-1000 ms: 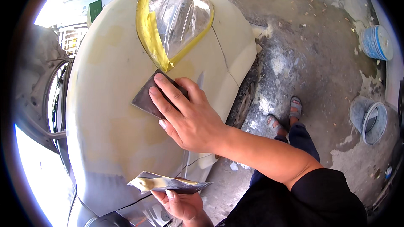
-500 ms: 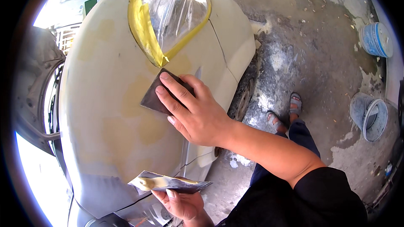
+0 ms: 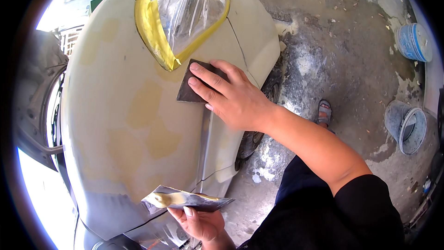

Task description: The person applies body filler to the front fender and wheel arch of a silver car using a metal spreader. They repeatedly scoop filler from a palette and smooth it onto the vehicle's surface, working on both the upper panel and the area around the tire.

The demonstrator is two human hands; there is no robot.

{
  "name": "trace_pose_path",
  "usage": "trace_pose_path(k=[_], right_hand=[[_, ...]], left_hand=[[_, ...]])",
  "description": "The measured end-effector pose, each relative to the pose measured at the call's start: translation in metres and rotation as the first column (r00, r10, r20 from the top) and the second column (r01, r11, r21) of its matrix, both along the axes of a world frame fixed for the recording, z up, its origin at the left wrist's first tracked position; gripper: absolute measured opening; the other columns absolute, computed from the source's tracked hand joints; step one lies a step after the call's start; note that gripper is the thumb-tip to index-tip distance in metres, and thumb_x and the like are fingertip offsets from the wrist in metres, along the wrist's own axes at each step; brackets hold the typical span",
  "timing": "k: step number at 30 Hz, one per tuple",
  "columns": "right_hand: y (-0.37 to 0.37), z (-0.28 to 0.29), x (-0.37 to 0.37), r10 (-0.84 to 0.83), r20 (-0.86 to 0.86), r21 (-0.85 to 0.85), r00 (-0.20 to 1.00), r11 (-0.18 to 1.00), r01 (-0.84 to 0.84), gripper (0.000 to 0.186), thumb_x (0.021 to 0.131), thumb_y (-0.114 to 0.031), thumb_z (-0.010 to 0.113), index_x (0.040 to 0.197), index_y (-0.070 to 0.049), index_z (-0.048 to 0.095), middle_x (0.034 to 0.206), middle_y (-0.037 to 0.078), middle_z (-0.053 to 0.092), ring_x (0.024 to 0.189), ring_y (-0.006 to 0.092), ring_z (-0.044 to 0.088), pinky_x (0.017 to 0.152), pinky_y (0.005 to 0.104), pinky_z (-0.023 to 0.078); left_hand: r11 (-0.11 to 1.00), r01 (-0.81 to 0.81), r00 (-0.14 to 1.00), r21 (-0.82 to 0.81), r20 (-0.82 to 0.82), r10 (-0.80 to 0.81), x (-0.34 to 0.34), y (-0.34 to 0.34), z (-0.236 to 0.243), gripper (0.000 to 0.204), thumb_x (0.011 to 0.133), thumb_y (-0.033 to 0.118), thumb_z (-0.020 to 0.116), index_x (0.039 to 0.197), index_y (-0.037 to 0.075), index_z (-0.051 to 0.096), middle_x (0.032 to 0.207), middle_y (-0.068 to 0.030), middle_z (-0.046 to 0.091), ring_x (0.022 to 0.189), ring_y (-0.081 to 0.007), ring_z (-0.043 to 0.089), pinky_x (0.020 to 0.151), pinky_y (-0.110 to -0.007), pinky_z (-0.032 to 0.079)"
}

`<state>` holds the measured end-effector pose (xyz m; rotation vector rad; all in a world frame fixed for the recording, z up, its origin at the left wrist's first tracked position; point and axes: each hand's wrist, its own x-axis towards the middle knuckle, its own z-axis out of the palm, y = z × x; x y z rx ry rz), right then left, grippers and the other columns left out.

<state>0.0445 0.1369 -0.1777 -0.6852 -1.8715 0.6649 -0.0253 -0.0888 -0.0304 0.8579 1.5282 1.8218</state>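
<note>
A pale car body panel (image 3: 97,125) with yellowish filler patches (image 3: 144,104) fills the left and middle. My right hand (image 3: 233,93) holds a dark, flat, square spreader (image 3: 188,91), fingers spread over its top and its face against the panel just below the taped headlight. The thumb is partly hidden. Low in the middle, my left hand (image 3: 199,222) grips from beneath a flat putty board (image 3: 203,204), held away from the panel. A lump of cream putty (image 3: 163,199) sits at its left end, with more smeared along it.
The headlight (image 3: 187,14) is edged with yellow masking tape (image 3: 155,25). A wheel (image 3: 249,146) shows below the right side of the bodywork. On the stained concrete floor (image 3: 342,46) stand a blue lidded bucket (image 3: 411,42) and a tipped grey bucket (image 3: 409,127). My sandalled foot (image 3: 324,112) is at right.
My right hand and the spreader have moved right and slightly up across the panel. My left hand with the putty board has barely shifted. One of my feet has gone out of sight.
</note>
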Motion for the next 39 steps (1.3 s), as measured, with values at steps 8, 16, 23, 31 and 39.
trace_pose_path(k=[8, 16, 23, 31, 39], right_hand=[[0.001, -0.024, 0.021, 0.026, 0.157, -0.115, 0.987, 0.993, -0.008, 0.053, 0.086, -0.018, 0.061, 0.137, -0.008, 0.047, 0.150, 0.008, 0.033, 0.122, 0.0381, 0.039, 0.100, 0.0504, 0.039], [0.004, -0.002, 0.032, -0.038, -0.138, -0.520, 0.990, 0.853, -0.040, 0.050, 0.093, -0.023, 0.050, 0.136, 0.002, 0.045, 0.142, 0.018, 0.040, 0.117, 0.0395, 0.043, 0.103, 0.0428, 0.034], [-0.019, 0.035, 0.003, -0.047, -0.084, -0.512, 0.995, 0.859, -0.003, 0.048, 0.092, -0.021, 0.049, 0.135, 0.000, 0.045, 0.136, 0.018, 0.042, 0.106, 0.0391, 0.046, 0.098, 0.0443, 0.036], [-0.069, 0.044, -0.001, 0.106, -0.093, -0.511, 0.990, 0.848, -0.139, 0.052, 0.087, -0.014, 0.057, 0.136, 0.000, 0.046, 0.138, 0.017, 0.040, 0.111, 0.0388, 0.043, 0.099, 0.0457, 0.039], [-0.070, 0.055, 0.085, 0.504, -0.752, -0.134, 0.425, 0.515, -0.847, 0.046, 0.086, -0.018, 0.060, 0.128, 0.001, 0.058, 0.139, 0.019, 0.045, 0.120, 0.0319, 0.048, 0.102, 0.0418, 0.038]], left_hand=[[0.996, -0.094, 0.995, 0.000, 0.012, 0.094, 0.013, 0.010, 0.002, 0.054, 0.090, 0.000, 0.051, 0.141, 0.006, 0.036, 0.132, -0.0124, 0.053, 0.116, -0.0241, 0.056, 0.102, -0.041, 0.046], [0.993, -0.111, 0.992, -0.049, 0.062, 0.114, 0.014, 0.016, 0.003, 0.052, 0.091, 0.000, 0.050, 0.141, 0.005, 0.035, 0.128, -0.0125, 0.055, 0.112, -0.0241, 0.058, 0.100, -0.041, 0.047], [0.990, -0.134, 0.989, -0.049, 0.058, 0.137, 0.010, 0.008, 0.000, 0.053, 0.091, 0.000, 0.051, 0.141, 0.005, 0.034, 0.128, -0.0125, 0.055, 0.113, -0.0250, 0.057, 0.100, -0.041, 0.047], [0.988, -0.136, 0.990, -0.067, 0.038, 0.139, 0.009, 0.017, 0.000, 0.054, 0.090, 0.002, 0.051, 0.141, 0.004, 0.034, 0.131, -0.0133, 0.053, 0.117, -0.0261, 0.055, 0.101, -0.042, 0.046], [0.987, -0.083, 0.981, -0.139, 0.161, 0.105, 0.022, 0.032, 0.006, 0.055, 0.094, 0.004, 0.049, 0.145, 0.006, 0.030, 0.137, -0.0150, 0.048, 0.127, -0.0273, 0.048, 0.109, -0.045, 0.038]])
